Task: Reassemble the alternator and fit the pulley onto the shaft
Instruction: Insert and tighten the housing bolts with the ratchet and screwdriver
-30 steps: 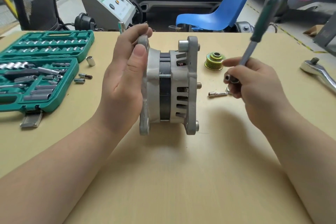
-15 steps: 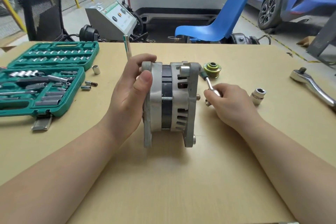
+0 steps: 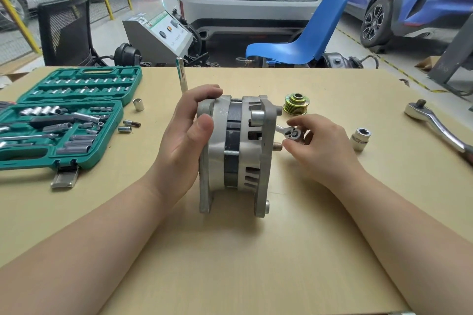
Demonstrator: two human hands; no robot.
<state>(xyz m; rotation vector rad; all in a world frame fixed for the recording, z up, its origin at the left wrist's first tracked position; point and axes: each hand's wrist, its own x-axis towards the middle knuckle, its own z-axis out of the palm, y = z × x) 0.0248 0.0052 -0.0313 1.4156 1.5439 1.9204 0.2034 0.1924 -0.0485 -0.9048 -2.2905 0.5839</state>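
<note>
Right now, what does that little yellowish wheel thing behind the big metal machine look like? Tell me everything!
The pulley is a small round wheel, yellowish-green metal by its look, with grooves ringing its side and a dark hole in the middle. It lies flat, hole up, on the table, just beyond the alternator. No hand touches it.

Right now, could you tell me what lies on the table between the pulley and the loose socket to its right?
In the head view, the right hand, pinching a small ratchet, lies between the pulley and the socket.

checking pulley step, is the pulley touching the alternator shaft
Apart. The head view shows the pulley lying on the table beyond the shaft, bare tabletop between them.
</note>
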